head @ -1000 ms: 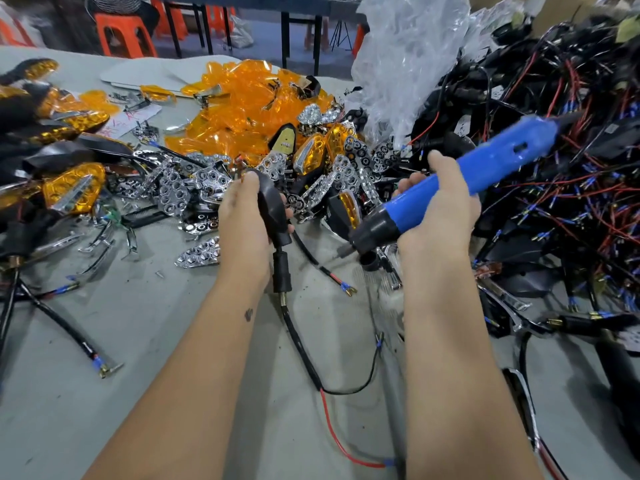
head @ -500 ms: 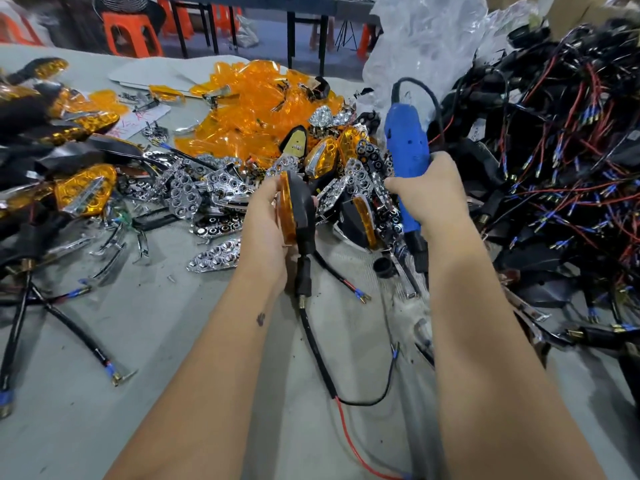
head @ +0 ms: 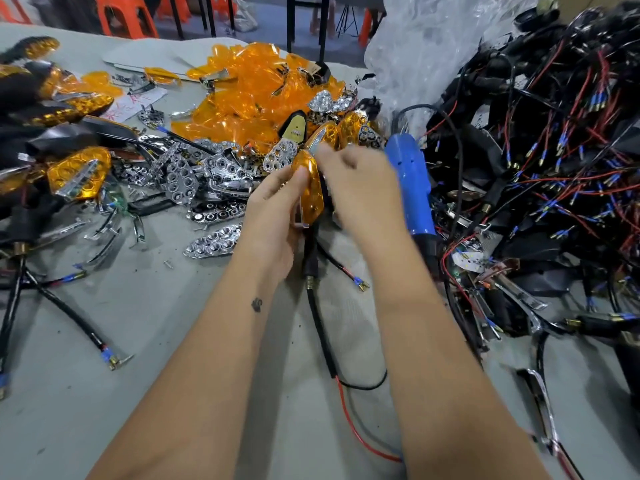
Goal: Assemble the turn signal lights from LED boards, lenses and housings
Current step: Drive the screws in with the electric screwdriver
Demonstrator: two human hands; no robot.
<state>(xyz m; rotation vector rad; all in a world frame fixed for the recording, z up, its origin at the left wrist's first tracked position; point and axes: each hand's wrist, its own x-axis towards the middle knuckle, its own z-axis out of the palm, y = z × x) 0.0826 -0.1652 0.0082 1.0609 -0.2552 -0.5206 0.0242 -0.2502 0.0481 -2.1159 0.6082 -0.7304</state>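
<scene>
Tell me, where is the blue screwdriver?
In the head view, the blue screwdriver lies right of centre, beside the right hand, against the wire pile.

Layout of the work table (head: 104, 393). At centre, the left hand (head: 273, 216) holds a turn signal (head: 309, 188) upright above the table; the right hand (head: 360, 188) is just beside it on the right. The signal's cable (head: 320, 334) hangs down onto the table between the forearms. An electric screwdriver (head: 412, 188) lies right of the right hand, against the tangle of wired housings (head: 554, 150) filling the right side. Behind the hands sits a heap of lenses (head: 249, 95); left of the hands, a spread of reflectors (head: 194, 174). Finished lights (head: 41, 98) lie at far left. A plastic bag (head: 426, 39) stands behind the screwdriver.
</scene>
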